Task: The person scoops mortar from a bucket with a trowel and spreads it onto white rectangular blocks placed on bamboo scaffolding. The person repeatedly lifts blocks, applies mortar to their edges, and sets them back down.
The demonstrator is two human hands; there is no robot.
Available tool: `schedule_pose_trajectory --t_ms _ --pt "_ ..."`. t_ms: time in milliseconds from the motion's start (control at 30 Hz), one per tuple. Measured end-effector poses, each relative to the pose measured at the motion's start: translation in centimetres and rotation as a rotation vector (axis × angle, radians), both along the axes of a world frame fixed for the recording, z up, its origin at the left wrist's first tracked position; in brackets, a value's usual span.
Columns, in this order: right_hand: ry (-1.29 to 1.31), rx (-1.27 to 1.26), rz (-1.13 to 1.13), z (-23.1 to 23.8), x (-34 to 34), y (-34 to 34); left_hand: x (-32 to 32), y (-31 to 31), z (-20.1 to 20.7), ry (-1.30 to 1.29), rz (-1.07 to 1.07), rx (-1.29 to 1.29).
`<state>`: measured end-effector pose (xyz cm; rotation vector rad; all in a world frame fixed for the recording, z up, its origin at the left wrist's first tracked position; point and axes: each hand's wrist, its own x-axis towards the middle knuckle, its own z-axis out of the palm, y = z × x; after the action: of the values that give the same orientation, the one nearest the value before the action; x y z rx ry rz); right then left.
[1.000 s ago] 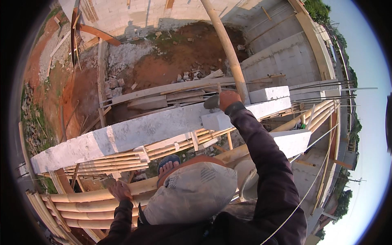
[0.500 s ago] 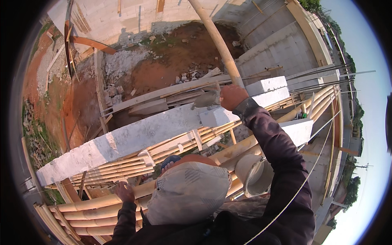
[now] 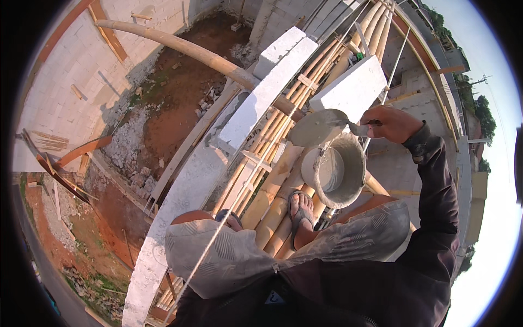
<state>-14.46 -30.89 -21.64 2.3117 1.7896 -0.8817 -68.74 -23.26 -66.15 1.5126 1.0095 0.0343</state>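
My right hand (image 3: 389, 122) is closed around the handle of a trowel (image 3: 321, 128), whose broad rounded blade is coated grey. The blade hovers over the rim of a mortar-smeared bucket (image 3: 357, 182), which has wet grey mix inside and stands on bamboo poles. Left of it, a white block (image 3: 248, 111) sits on top of the white block wall (image 3: 185, 215), with grey mortar (image 3: 218, 131) along its far side. Another white block (image 3: 351, 87) rests on the scaffold beyond the bucket. My left hand is out of sight.
Bamboo poles (image 3: 280, 229) form the platform under my sandalled feet (image 3: 302, 215). A thick bamboo pole (image 3: 180, 46) crosses the wall. A thin string (image 3: 239, 201) runs diagonally past my knees. Beyond the wall, the ground (image 3: 169, 98) lies far below, with rubble.
My right hand and the trowel have gone from the wall top to above the bucket. My left hand has left the view. The view has turned to the right.
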Motion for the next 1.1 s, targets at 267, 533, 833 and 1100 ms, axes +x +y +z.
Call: schedule_pose_trajectory --t_ms 267,533,833,1100 --pt "-0.335 -0.139 -0.439 -11.5 -4.2 -16.0 2.8 6.7 4.1 0.062 -0.27 0.069" --pt "-0.376 -0.163 -0.837 -20.4 -9.6 -16.1 8.5 8.6 6.8 -0.08 -0.348 0.215" --pt "0.328 -0.02 -1.202 -17.6 -6.4 -22.1 6.9 7.9 5.8 -0.042 -0.308 0.191" --pt "0.688 0.144 -1.206 -12.7 -5.8 -22.8 -5.4 4.2 -1.0 0.176 -0.207 0.206"
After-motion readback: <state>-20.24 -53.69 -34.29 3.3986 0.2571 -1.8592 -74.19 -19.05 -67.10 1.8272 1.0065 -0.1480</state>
